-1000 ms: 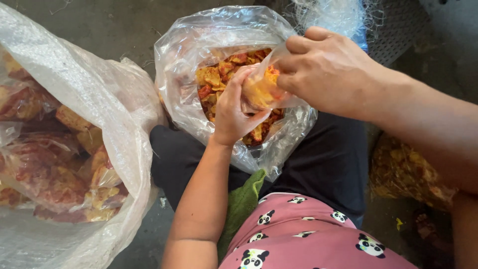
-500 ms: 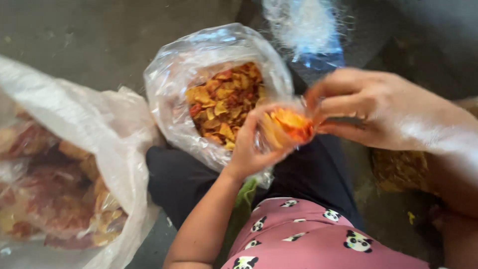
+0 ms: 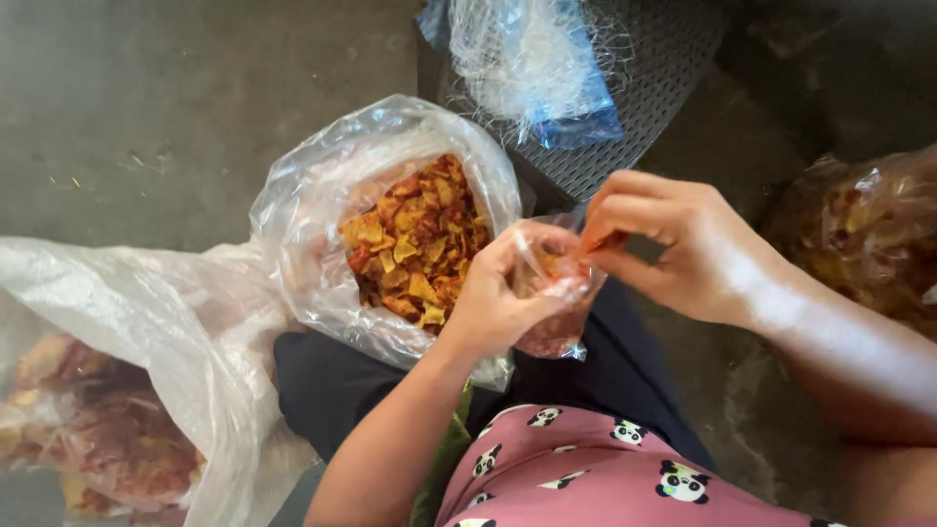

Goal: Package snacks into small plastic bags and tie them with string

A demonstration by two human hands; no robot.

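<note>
A seated person's left hand cups a small clear packet of orange chips over the lap, fingers curled around it, while the right hand pinches the packet's open mouth between thumb and fingertips. Just beside them an open plastic bag of chips rests on the knees. Steady support beneath and a tight pinch at the top should stop spills.
</note>
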